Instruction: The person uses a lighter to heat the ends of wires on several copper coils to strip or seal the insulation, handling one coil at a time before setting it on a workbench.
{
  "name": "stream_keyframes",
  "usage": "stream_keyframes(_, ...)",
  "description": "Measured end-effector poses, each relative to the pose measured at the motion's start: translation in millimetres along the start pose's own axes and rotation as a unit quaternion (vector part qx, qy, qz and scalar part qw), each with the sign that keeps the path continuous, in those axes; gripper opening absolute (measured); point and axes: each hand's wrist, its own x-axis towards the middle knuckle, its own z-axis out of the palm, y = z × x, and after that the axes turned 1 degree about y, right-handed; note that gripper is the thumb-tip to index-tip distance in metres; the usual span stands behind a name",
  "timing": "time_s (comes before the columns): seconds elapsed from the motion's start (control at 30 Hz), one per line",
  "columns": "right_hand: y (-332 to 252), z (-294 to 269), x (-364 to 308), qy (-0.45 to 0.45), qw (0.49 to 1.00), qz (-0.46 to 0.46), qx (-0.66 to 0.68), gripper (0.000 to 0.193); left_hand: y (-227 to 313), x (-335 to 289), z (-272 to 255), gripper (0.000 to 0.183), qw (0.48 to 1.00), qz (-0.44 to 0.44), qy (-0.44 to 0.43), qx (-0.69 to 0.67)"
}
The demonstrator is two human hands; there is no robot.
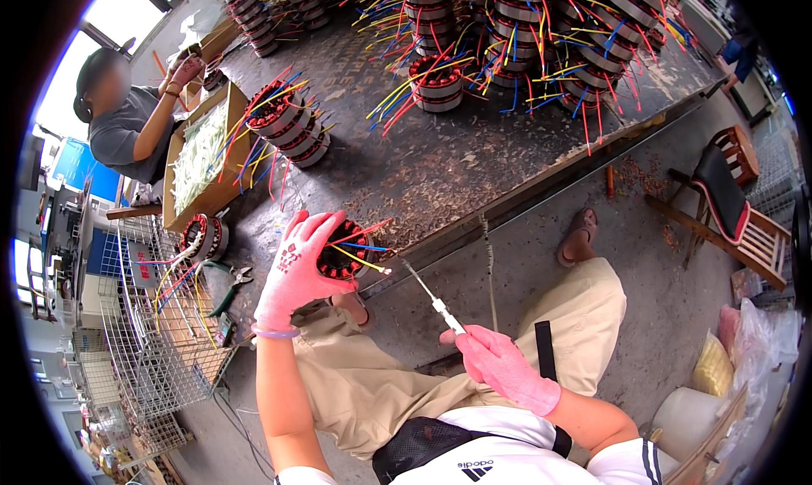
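White shirt [507, 426] is nearest, with one dark logo and letters. Pink gloves [283, 299], two of them, cover the hands; the left one has dark printing on its back. The left hand [296, 265] grasps one stator [348, 250] at the near edge of the table [372, 172]; its red, blue and yellow wires point to the right. The right hand [507, 368] is closed around the white handle of one thin tool [447, 312], whose tip is near the wires but apart from them. To the left lie one pair of pliers [227, 290] and one other stator [203, 237]. Farther stand one box [237, 142] full of pale tubes and, just beside it, one short stack [292, 131] of stators. Behind are many tall stacks [516, 28], too crowded for me to count. One co-worker [127, 130] sits beyond the box, both hands raised.
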Motion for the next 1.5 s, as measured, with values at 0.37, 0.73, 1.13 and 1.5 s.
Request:
stream_keyframes(0.37, -4.0, 0.3, 0.3, 0.007, 1.0, 0.01, 0.011, 0.03, 1.2, -0.1, 0.5, 0.099, 1.0, 0.013, 0.015, 0.015)
stream_keyframes(0.73, -4.7, 0.6, 1.1, 0.005, 1.0, -0.007, -0.009, 0.031, 1.6, -1.2, 2.4, 0.104, 1.0, -0.001, 0.012, 0.021)
stream_keyframes(1.13, -5.9, -0.9, 2.8, -0.003, 1.0, -0.014, -0.012, 0.03, 8.1, 0.1, -1.0, 0.094, 1.0, 0.013, 0.023, 0.012)
stream_keyframes(1.5, -9.1, 0.4, 0.6, 0.006, 1.0, -0.009, -0.01, 0.029, 6.9, 0.0, 0.8, 0.104, 1.0, 0.002, 0.017, 0.019)
